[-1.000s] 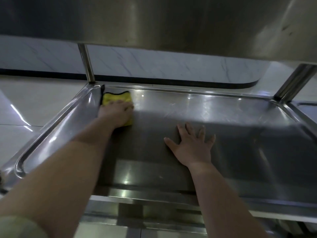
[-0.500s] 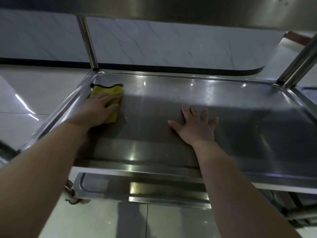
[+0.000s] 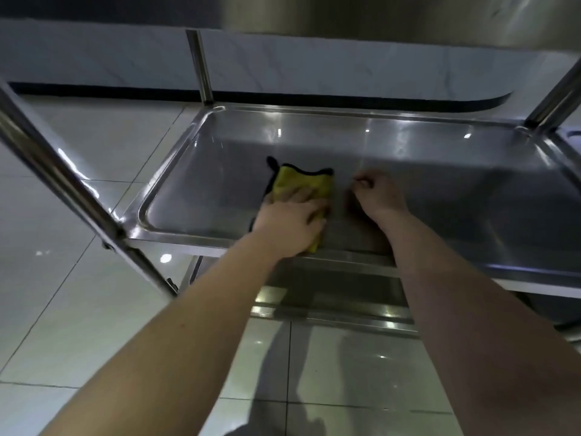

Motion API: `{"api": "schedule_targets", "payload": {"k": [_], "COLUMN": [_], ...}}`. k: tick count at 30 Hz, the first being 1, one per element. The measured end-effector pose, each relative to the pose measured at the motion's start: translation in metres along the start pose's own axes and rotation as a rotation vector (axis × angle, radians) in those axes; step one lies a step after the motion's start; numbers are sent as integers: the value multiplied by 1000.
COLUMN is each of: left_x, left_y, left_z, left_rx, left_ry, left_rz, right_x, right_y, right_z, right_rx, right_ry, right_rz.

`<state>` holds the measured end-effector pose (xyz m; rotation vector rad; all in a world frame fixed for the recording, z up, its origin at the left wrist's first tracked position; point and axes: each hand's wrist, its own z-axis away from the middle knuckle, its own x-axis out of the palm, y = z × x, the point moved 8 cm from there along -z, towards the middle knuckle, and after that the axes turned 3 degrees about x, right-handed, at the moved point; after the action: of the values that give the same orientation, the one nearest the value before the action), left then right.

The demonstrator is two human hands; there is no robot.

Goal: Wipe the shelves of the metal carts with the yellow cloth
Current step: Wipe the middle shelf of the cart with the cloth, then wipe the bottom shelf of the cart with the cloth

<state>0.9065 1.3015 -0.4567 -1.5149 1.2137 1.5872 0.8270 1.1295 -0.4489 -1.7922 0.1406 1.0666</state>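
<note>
Cloth (image 3: 301,184) lies pressed beneath left grip (image 3: 290,221), beside curled right grip (image 3: 377,193).

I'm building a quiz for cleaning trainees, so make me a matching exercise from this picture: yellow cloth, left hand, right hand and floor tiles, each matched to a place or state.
1 yellow cloth
2 left hand
3 right hand
4 floor tiles

A fingers curled, beside the cloth
B glossy, below the shelf
C pressing on the cloth
D black-edged, lying on the cart shelf

Pairs: 1-D, 2-C, 3-A, 4-B

Commercial kitchen, perhaps — steel cart (image 3: 440,190), tiled floor (image 3: 78,309)
</note>
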Motion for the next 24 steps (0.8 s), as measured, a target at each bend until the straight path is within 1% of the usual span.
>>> {"api": "schedule_targets", "payload": {"k": [2,3,5,7,8,10,12,14,17,21,22,24], "left_x": [6,6,1,-12,-20,-27,-19,-7,-11,-10,-11,-21], "left_y": [33,39,38,38,39,41,40,37,37,38,38,37], "left_z": [-2,-2,2,11,18,36,55,65,67,66,68,70], "left_rx": [116,142,151,162,174,204,229,256,280,294,290,256], "left_ry": [-8,-15,-13,49,98,141,84,53,130,126,147,237], "left_rz": [20,41,91,110,102,82,38,0,65,91,114,232], "right_x": [-10,-15,-22,-22,-21,-15,-4,5,7,7,7,7], "right_y": [12,13,8,-1,-7,-22,-32,-34,-36,-26,-24,-22], "right_z": [3,6,13,26,36,57,78,94,104,106,106,110], "right_rx": [87,99,62,24,-8,-149,-272,-300,-321,-261,-259,-270], "right_ry": [-2,-7,-27,-85,-131,-242,-388,-468,-412,-362,-358,-358], "right_rz": [-188,-225,-230,-234,-224,-128,-18,36,44,14,7,8]}}
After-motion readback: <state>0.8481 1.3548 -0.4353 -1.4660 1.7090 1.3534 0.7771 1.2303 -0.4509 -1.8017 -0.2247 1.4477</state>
